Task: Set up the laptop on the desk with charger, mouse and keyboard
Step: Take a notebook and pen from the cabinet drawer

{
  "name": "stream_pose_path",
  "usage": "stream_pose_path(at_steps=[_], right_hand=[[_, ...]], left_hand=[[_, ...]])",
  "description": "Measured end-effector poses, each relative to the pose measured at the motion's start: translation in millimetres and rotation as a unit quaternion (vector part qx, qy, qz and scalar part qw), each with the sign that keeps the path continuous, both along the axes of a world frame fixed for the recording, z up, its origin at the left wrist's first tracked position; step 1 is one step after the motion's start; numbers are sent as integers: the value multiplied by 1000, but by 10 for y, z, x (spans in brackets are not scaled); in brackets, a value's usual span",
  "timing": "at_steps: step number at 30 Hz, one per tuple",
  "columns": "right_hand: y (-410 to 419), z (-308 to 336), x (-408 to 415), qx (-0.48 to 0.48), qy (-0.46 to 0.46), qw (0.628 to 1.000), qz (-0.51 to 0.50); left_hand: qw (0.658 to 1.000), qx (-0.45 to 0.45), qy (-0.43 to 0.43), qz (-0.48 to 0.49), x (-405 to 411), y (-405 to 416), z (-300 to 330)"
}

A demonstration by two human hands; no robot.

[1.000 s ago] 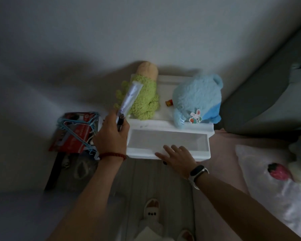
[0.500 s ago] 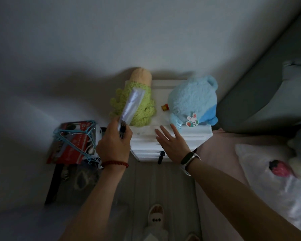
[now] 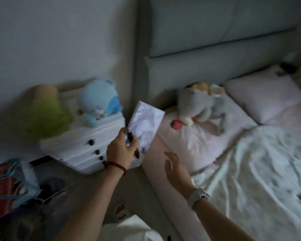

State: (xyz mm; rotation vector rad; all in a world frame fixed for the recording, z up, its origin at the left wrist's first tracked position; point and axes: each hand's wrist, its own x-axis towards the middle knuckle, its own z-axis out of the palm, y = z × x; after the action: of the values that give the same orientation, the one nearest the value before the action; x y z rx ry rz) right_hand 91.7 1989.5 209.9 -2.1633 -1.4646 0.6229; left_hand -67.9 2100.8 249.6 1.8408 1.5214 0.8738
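**Pad held up in the left hand, by the bed**

Pad [image 3: 146, 126] and pen [image 3: 131, 140]: I am watching the left hand [image 3: 119, 152] gripping both together, the pad tilting up between the drawers [image 3: 80, 152] and the bed [image 3: 156, 164]. The right hand [image 3: 176, 168] is hovering over the bed's edge, fingers relaxed, holding nothing. A blue plush [image 3: 97, 101] and a green plush [image 3: 45, 115] are sitting on the drawers. A grey plush [image 3: 198, 103] is lying on the bed near a pillow [image 3: 261, 94]. The picture is blurring.

White nightstand [image 3: 80, 153], dark knobs. Green plush [image 3: 45, 117], blue plush [image 3: 98, 101], grey plush [image 3: 196, 105]. Pink pillow [image 3: 261, 94], red bracelet [image 3: 116, 166].
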Motion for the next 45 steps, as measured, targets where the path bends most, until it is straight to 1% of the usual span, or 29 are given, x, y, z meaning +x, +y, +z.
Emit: stream_pose_path(at_steps=[2, 4, 8, 10, 12, 13, 14, 16, 18, 19, 24, 26, 28, 30, 31, 33, 36, 38, 41, 43, 45], right_hand=[[-512, 174, 345, 16, 23, 994, -107], [-1173, 339, 671, 25, 34, 980, -197], [-2631, 526, 1091, 54, 47, 943, -326], [-3453, 609, 1201, 70, 74, 917, -385], [-4325, 685, 1269, 114, 96, 881, -450], [-4753, 720, 1286, 138, 107, 852, -494], [-5238, 746, 1283, 163, 122, 811, -548], [-5959, 793, 1237, 205, 155, 724, -641], [-6792, 810, 1125, 247, 147, 634, -718], [-7143, 819, 1061, 262, 136, 599, -744], [-8651, 824, 811, 335, 106, 437, -828], [-9329, 797, 767, 379, 86, 373, -843], [-9958, 785, 801, 404, 64, 324, -853], [-10582, 788, 890, 401, 47, 283, -870], [-10932, 792, 945, 394, 36, 265, -879], [-11614, 843, 1033, 365, 13, 248, -897], [-12495, 976, 1066, 313, -28, 230, -921], [-13139, 993, 1023, 284, -45, 199, -937], [-13870, 916, 944, 268, -38, 168, -948], [-14526, 826, 932, 264, -44, 153, -951], [-15131, 783, 978, 244, -58, 145, -957]], left_hand=[[995, -29, -46, -87, 480, -357, 120], [977, -59, -89, -185, 994, -849, 272], [931, -100, -97, -337, 1840, -2033, 432], [897, -135, -104, -409, 2233, -2780, 493], [849, -188, -117, -480, 2586, -3643, 531], [822, -210, -118, -516, 2750, -4084, 550], [791, -225, -111, -557, 2908, -4591, 576], [747, -229, -89, -618, 3097, -5365, 634], [688, -242, -57, -682, 3261, -6281, 681], [665, -244, -42, -705, 3320, -6679, 680], [586, -240, 11, -774, 3549, -8418, 541], [543, -249, 27, -802, 3648, -9189, 482], [507, -269, 46, -817, 3779, -9886, 400], [490, -304, 87, -812, 3955, -10578, 320], [487, -329, 114, -801, 4060, -10954, 287], [488, -351, 147, -786, 4255, -11654, 296], [473, -270, 139, -827, 4466, -12586, 445], [451, -212, 136, -856, 4563, -13336, 512], [413, -152, 125, -889, 4619, -14235, 553], [386, -99, 115, -910, 4700, -14961, 453], [377, -48, 115, -918, 4801, -15554, 423]])
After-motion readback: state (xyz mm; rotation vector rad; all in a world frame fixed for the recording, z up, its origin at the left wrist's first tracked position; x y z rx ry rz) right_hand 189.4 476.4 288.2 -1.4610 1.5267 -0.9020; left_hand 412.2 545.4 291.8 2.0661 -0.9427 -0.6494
